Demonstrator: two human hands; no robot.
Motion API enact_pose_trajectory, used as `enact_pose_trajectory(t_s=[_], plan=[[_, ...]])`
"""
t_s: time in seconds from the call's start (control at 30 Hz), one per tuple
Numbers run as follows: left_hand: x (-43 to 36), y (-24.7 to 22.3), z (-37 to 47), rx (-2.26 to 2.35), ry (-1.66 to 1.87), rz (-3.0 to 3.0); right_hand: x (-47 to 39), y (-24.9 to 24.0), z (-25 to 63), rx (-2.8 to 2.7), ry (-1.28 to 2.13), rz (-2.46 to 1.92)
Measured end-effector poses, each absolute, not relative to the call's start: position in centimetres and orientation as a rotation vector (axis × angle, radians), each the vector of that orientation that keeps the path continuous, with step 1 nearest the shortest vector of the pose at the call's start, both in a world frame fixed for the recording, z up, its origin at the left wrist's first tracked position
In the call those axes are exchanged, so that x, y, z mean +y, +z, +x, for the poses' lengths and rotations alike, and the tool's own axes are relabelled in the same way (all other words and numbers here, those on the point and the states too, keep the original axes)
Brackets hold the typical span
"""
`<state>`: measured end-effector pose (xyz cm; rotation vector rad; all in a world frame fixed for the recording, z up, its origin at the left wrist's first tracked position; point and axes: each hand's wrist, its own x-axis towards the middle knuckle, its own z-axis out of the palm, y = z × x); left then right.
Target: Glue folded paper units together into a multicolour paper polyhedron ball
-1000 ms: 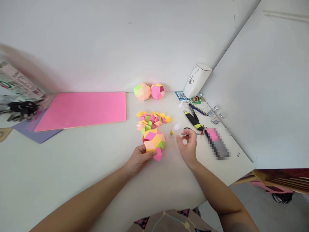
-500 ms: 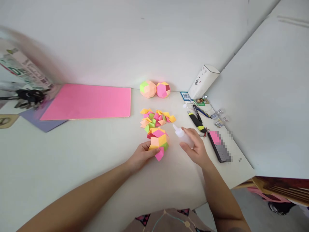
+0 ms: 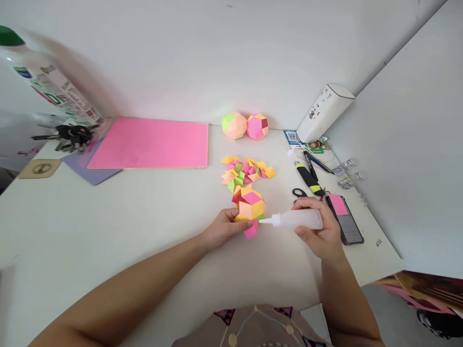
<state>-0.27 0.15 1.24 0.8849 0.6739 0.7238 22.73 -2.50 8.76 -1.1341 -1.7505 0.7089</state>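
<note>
My left hand (image 3: 226, 227) grips a partly built folded-paper ball (image 3: 252, 209) in orange, peach, pink, red and green, with the thumb on its near side. In my right hand (image 3: 321, 229) lies a translucent white glue bottle (image 3: 298, 219), tipped sideways. Its thin nozzle points left and meets the lower right of the ball, by a pink flap; whether glue is coming out I cannot tell. Just behind the ball is a pile of loose folded paper pieces (image 3: 248, 171). Two finished paper balls (image 3: 234, 126) stand by the wall.
A pink sheet (image 3: 155, 144) over a purple one lies at the back left, near keys (image 3: 74, 136) and a large bottle (image 3: 60, 89). To the right are a cutter (image 3: 308, 178), scissors (image 3: 298, 193), pens, a phone (image 3: 349, 224) and a white box (image 3: 323, 113).
My right hand has turned the glue bottle from slanting upward to nearly level, bringing its nozzle to the paper ball. My left hand keeps its hold. The camera view has shifted left.
</note>
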Motion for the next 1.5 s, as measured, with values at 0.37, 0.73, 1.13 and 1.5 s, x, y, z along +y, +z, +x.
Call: enact_pose_trajectory(t_s=[0.37, 0.73, 1.13, 1.5], plan=[[-0.1, 1.1, -0.3, 0.751, 0.704, 0.954, -2.7, 8.2, 21.4, -1.982, 0.413, -1.066], [-0.3, 1.1, -0.4, 0.722, 0.681, 1.005, -3.0, 7.6, 20.5, -1.742, 0.788, -1.01], [-0.3, 1.2, -0.4, 0.727, 0.693, 0.986, -3.1, 7.2, 20.1, -1.671, 0.811, -0.979], [-0.2, 1.2, -0.3, 0.716, 0.671, 0.981, -3.0, 7.1, 20.1, -1.688, 0.803, -0.911]])
